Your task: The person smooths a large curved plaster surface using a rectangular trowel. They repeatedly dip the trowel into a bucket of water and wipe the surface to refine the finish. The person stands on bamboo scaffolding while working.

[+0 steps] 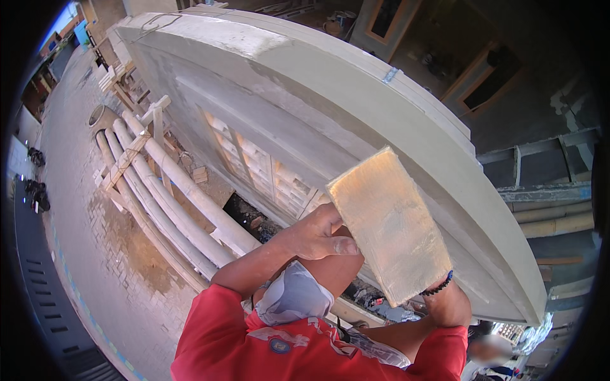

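A flat rectangular board [391, 225], pale and yellowish with grey smears, is held up in front of me, tilted. My left hand [318, 236] is closed at its left edge, the thumb lying along that edge and the other fingers partly out of sight. From the lower right, my right hand [447, 306] reaches behind the board. Only the wrist, with a dark beaded bracelet [438, 284], shows there; its fingers are hidden. Beyond the board runs a long, curved, grey plastered ledge [356, 95].
Several bamboo poles [171, 203], lashed together, extend at my left below the ledge. Farther left lies a paved street [70, 152] with parked motorbikes [37, 193]. Behind the ledge are orange-framed openings [486, 79]. A blurred person [492, 349] is at the lower right.
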The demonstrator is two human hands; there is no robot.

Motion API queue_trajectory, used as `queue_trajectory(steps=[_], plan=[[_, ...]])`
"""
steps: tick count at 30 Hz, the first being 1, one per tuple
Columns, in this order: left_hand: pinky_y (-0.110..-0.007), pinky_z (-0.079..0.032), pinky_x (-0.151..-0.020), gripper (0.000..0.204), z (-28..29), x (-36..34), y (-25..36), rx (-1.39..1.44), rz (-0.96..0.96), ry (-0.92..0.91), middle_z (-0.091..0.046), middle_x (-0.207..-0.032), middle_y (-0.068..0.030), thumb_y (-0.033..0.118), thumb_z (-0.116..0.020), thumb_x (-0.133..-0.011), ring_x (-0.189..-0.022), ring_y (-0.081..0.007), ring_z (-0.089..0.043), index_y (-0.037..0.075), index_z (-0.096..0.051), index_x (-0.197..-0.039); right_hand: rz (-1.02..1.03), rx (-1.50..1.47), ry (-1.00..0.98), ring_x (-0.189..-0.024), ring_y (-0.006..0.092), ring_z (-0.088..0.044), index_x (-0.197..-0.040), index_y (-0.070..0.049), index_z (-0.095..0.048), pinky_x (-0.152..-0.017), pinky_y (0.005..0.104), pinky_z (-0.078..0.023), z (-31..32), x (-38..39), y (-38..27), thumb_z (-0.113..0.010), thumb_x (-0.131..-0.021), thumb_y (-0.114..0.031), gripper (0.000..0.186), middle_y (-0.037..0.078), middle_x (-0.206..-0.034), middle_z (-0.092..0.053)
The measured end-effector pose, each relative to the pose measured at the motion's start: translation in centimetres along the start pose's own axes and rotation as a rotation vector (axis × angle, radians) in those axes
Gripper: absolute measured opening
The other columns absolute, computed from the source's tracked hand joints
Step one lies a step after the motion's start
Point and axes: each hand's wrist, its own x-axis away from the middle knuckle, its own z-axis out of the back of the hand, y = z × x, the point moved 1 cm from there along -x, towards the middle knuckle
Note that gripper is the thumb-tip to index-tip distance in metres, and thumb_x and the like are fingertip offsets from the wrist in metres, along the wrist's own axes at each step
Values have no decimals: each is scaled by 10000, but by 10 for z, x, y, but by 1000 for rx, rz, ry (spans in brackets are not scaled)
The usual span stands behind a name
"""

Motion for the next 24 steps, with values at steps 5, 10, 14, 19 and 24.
queue_trajectory(steps=[5, 10, 14, 19, 24], plan=[[-388, -386, -1057, 762, 25, 7, -37, 37, -17, 239, -449, -1402, -108, 205, -762, -826, -1293, -215, -437, 54, -337, -1439, -6, 130, -1, -925, 226, -668, -1331, -14, -454, -789, 355, -570, -8, -14, 31, -566, -964, -212, 431, 144, -1097, -642], [-419, -418, -1036, 698, 36, 47, 9, -103, -319, 560, -458, -1386, -125, 312, -689, -886, -1266, -265, -469, 27, -337, -1416, -139, 334, 9, -789, 237, -679, -1268, -26, -460, -587, 335, -578, -7, -20, 38, -504, -986, -185, 327, 185, -1001, -652], [-396, -413, -996, 611, 91, 28, 36, -900, -444, 1126, -502, -1285, -146, 299, -631, -930, -1172, -230, -508, -16, -355, -1375, -109, 626, 60, -718, 202, -658, -1196, -17, -449, -483, 272, -537, 0, 2, 15, -485, -1011, -226, 281, 170, -893, -651], [-407, -368, -1033, 520, 135, -24, 59, -1205, -620, 1233, -515, -1298, -184, 294, -590, -951, -1215, -298, -489, -29, -447, -1332, -30, 677, 147, -641, 199, -643, -1191, -35, -473, -444, 264, -511, 13, 17, 5, -505, -984, -168, 248, 159, -837, -650], [-417, -397, -1011, 437, 139, -68, 75, -1281, -662, 1201, -565, -1235, -200, 259, -588, -948, -1174, -330, -530, -8, -518, -1287, -38, 727, 168, -623, 189, -632, -1183, -22, -485, -481, 277, -514, 32, 25, 13, -524, -969, -134, 244, 148, -816, -647]])
